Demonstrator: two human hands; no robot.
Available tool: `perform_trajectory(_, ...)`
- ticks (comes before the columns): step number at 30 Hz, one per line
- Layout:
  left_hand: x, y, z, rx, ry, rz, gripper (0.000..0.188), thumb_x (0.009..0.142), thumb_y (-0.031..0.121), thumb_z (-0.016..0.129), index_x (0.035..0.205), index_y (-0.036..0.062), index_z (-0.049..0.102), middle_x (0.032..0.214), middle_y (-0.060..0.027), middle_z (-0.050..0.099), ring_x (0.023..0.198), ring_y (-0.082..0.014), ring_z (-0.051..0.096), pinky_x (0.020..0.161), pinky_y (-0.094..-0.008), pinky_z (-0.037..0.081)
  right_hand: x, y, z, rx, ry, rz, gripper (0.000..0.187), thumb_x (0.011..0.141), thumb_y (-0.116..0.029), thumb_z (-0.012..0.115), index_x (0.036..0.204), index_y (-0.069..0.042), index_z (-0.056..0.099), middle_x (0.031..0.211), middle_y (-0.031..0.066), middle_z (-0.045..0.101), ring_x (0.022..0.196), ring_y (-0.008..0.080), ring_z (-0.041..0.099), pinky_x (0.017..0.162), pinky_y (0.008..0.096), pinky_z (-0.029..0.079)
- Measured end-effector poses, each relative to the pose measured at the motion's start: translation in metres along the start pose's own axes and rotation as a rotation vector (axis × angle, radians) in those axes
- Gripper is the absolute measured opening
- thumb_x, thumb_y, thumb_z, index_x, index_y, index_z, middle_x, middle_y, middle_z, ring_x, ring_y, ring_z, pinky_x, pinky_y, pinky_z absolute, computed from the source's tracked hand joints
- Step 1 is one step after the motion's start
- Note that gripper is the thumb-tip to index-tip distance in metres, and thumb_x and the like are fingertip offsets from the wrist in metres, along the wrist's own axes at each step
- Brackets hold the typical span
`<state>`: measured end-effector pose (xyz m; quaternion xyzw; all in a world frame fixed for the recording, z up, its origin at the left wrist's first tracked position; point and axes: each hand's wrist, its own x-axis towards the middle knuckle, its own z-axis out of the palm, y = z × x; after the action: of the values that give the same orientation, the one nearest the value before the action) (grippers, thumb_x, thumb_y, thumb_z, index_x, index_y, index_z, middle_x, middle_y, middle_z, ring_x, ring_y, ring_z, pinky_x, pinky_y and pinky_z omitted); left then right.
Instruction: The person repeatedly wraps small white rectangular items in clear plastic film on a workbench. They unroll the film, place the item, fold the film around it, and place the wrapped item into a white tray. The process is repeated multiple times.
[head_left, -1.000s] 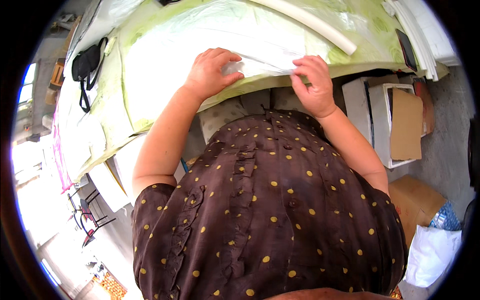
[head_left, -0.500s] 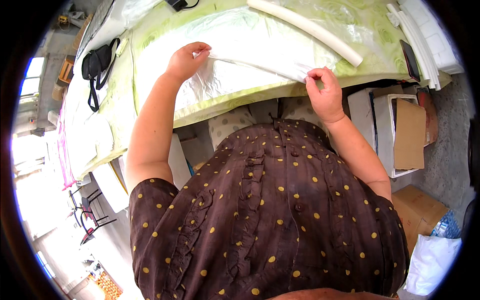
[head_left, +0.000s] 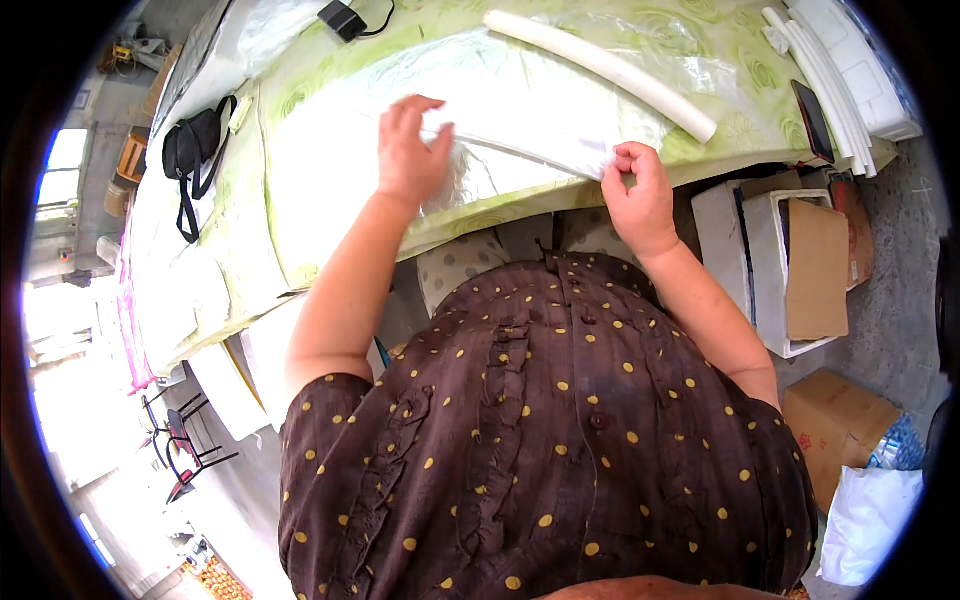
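Note:
Clear, glossy plastic film [head_left: 478, 178] lies along the near side of the table, with a narrow folded edge stretching between my hands. My right hand [head_left: 640, 205] pinches the right end of that edge between thumb and fingertips. Over the film's left part, my left hand [head_left: 410, 155] has its fingers apart and grips nothing. Glare washes out much of the film, so its outline is hard to follow. Beyond it, a thick white tube [head_left: 605, 75] lies slanted across the table.
The table wears a green patterned cover [head_left: 300, 240]. A black adapter [head_left: 342, 20] lies at the back and a black strapped bag [head_left: 192, 140] at the left. Rightward are a phone [head_left: 813, 122] and thin white tubes [head_left: 822, 92]. White boxes [head_left: 765, 250] stand below the right edge.
My left hand has let go of the film's left end, spread its fingers and moved right. My right hand keeps its pinch, slightly lower and further left.

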<state>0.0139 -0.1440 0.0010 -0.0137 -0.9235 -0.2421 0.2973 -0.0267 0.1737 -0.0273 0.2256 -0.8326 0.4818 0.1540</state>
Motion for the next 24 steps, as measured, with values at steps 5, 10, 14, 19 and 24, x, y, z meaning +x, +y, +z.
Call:
perform_trajectory(5,-0.024,0.038,0.011,0.077,-0.298,-0.035,0.055,0.097,0.037,0.061,0.144,0.0086,0.052,0.152,-0.0187,0.045,0.144,-0.0376,0.035,0.119,-0.0477,0.029,-0.001,-0.002,0.001,0.074,0.001,0.029,0.027,0.087,-0.002,0.065,0.113,-0.002,0.058,0.089,0.01,0.061,0.083,0.0226,0.06,0.076,0.0342,0.051)
perform_trajectory(10,-0.009,0.027,0.019,0.18,-0.374,-0.25,0.066,0.101,0.046,0.052,0.153,0.0061,0.041,0.162,-0.0181,0.033,0.151,-0.0387,0.024,0.123,-0.0488,0.02,0.002,-0.002,0.0,0.075,-0.005,0.038,0.026,0.085,-0.002,0.065,0.11,-0.002,0.059,0.089,0.0115,0.06,0.084,0.0265,0.059,0.075,0.0368,0.05)
perform_trajectory(14,0.012,0.029,0.028,0.28,-0.413,-0.392,0.069,0.101,0.049,0.049,0.155,0.0063,0.038,0.163,-0.0178,0.031,0.153,-0.0379,0.021,0.124,-0.0526,0.015,0.006,-0.006,-0.006,0.054,-0.03,0.036,0.025,0.084,-0.002,0.065,0.108,-0.002,0.061,0.093,0.0132,0.062,0.087,0.03,0.06,0.077,0.0394,0.051)
perform_trajectory(19,0.009,0.038,0.033,0.382,-0.508,-0.422,0.077,0.101,0.054,0.044,0.159,0.0073,0.028,0.169,-0.016,0.016,0.156,-0.0374,0.007,0.125,-0.0538,0.005,0.013,-0.011,-0.017,-0.096,0.027,-0.124,0.029,0.078,-0.002,0.066,0.106,-0.005,0.063,0.109,0.0131,0.064,0.108,0.0347,0.057,0.094,0.0435,0.048)
perform_trajectory(24,0.008,0.039,0.035,0.413,-0.51,-0.414,0.077,0.101,0.055,0.044,0.16,0.0079,0.028,0.169,-0.0156,0.017,0.156,-0.0374,0.008,0.125,-0.0535,0.005,0.021,-0.015,-0.028,-0.183,-0.099,-0.457,0.029,0.078,-0.012,0.072,0.106,-0.011,0.07,0.123,0.0093,0.062,0.125,0.0367,0.05,0.107,0.0513,0.04)
